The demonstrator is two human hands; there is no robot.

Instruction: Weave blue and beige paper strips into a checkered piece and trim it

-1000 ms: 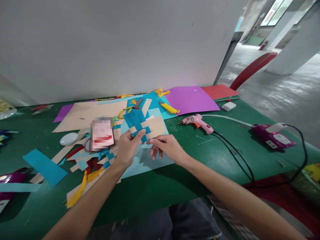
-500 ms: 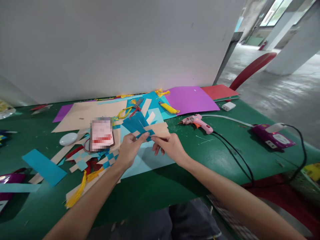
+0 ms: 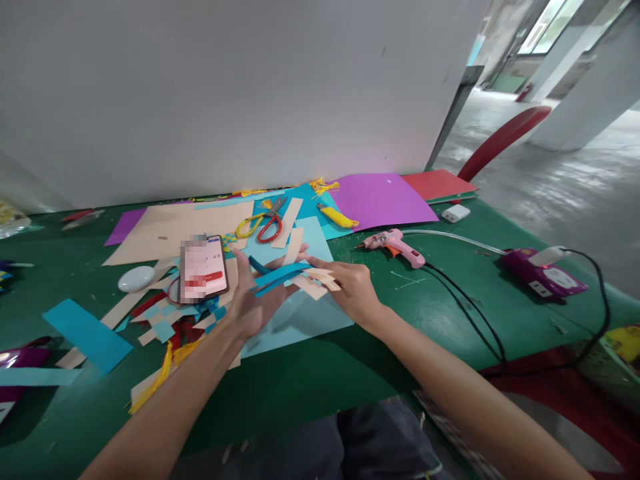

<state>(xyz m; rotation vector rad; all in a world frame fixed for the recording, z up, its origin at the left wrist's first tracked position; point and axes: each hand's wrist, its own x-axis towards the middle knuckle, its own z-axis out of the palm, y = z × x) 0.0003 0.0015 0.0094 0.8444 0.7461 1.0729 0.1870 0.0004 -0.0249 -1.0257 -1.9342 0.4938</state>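
Observation:
Blue and beige paper strips [image 3: 280, 275], woven together, are tilted nearly edge-on above the light blue sheet [image 3: 300, 321]. At their right end my right hand [image 3: 356, 288] pinches the beige ends. My left hand [image 3: 253, 303] is open, its thumb raised and its fingers stretched out beneath and behind the strips; some fingertips are hidden by the paper. Just beyond the hands lie loose beige strips [image 3: 288, 223] and scissors [image 3: 270, 223] with one yellow and one red handle.
A pink glue gun [image 3: 395, 245] lies to the right, its cord trailing near a purple power strip [image 3: 545, 273]. On the left are a phone [image 3: 203, 270], woven scraps [image 3: 163, 320] and a yellow tassel [image 3: 157, 380]. A yellow cutter [image 3: 339, 216] lies at the back.
The woven strips have turned from facing me to nearly edge-on. My left hand has let go its pinch and opened out. The scissors' red handle has come into view.

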